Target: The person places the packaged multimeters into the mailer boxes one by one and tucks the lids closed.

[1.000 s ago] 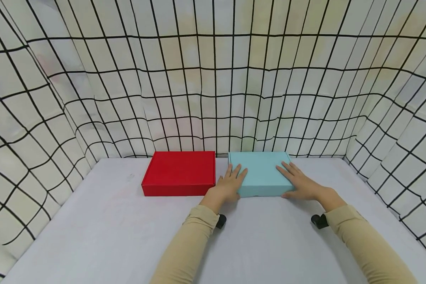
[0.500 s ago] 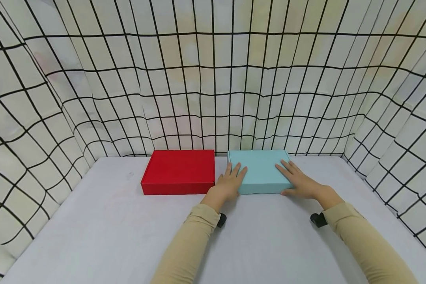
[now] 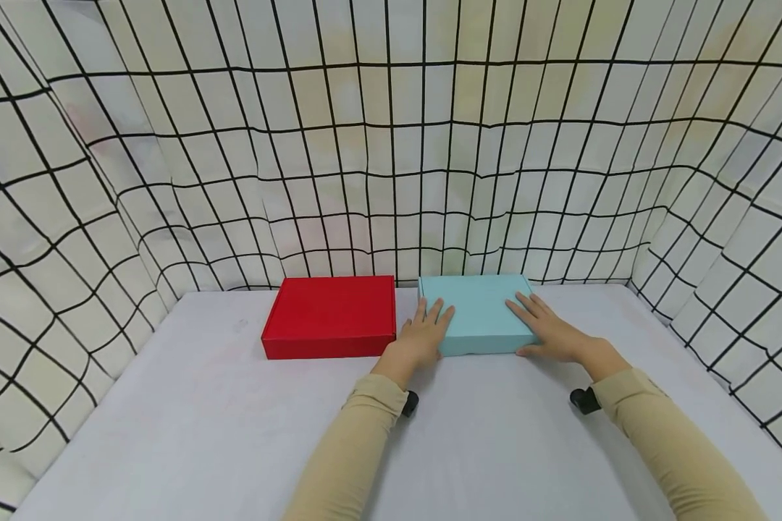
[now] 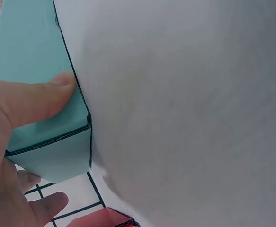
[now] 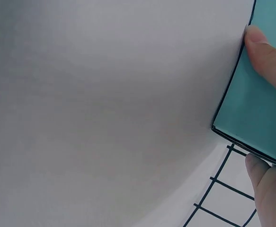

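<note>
A closed light-blue box (image 3: 478, 311) lies flat at the back of the white table, in the head view right of centre. My left hand (image 3: 421, 340) rests on its left front corner, fingers spread over the lid. In the left wrist view its thumb (image 4: 43, 97) lies straight against the box's front wall (image 4: 31, 52). My right hand (image 3: 557, 339) rests on the right front corner with extended fingers on the lid. Its thumb (image 5: 265, 56) touches the front wall in the right wrist view. Left of my left hand lies a closed red box (image 3: 332, 315).
A narrow gap separates the two boxes. The white-covered table (image 3: 234, 434) extends in front of them. White walls with a black grid (image 3: 391, 152) stand behind and at both sides. A black wrist camera (image 3: 585, 400) sits beneath the right cuff.
The head view shifts slightly. Both hands stay on the light-blue box, and its front edge appears marginally farther back than one second ago. The red box stays put.
</note>
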`<state>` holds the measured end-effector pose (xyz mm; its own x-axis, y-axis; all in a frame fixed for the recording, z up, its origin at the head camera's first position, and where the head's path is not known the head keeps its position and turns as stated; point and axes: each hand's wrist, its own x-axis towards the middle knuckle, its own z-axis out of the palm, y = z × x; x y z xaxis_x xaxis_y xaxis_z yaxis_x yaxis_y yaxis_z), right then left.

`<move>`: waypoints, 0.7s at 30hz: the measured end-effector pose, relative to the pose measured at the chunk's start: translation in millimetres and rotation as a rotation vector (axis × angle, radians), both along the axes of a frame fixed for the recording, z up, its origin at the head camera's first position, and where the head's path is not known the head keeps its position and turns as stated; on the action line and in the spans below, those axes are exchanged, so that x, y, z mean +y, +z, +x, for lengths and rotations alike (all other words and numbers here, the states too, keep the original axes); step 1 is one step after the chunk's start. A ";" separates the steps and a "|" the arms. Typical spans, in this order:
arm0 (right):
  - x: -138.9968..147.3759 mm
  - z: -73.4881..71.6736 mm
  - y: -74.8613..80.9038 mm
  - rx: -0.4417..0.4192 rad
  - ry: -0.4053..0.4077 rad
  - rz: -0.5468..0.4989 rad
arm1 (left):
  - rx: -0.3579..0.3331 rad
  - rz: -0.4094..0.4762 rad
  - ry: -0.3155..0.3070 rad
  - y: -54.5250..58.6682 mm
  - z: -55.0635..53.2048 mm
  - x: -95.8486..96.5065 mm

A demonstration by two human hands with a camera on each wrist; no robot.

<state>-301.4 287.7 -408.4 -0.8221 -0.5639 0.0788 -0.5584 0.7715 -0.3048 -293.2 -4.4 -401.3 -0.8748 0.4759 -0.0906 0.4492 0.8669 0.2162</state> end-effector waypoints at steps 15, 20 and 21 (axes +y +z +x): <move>1.5 -1.8 0.8 -0.057 0.002 0.009 | -0.065 0.048 0.016 -3.2 0.6 -0.9; -0.3 0.5 3.6 -0.080 -0.018 0.006 | -0.057 -0.001 0.007 1.0 -0.5 -2.0; -0.5 0.2 4.8 -0.078 -0.026 0.009 | -0.045 -0.012 0.003 2.1 -1.7 -1.8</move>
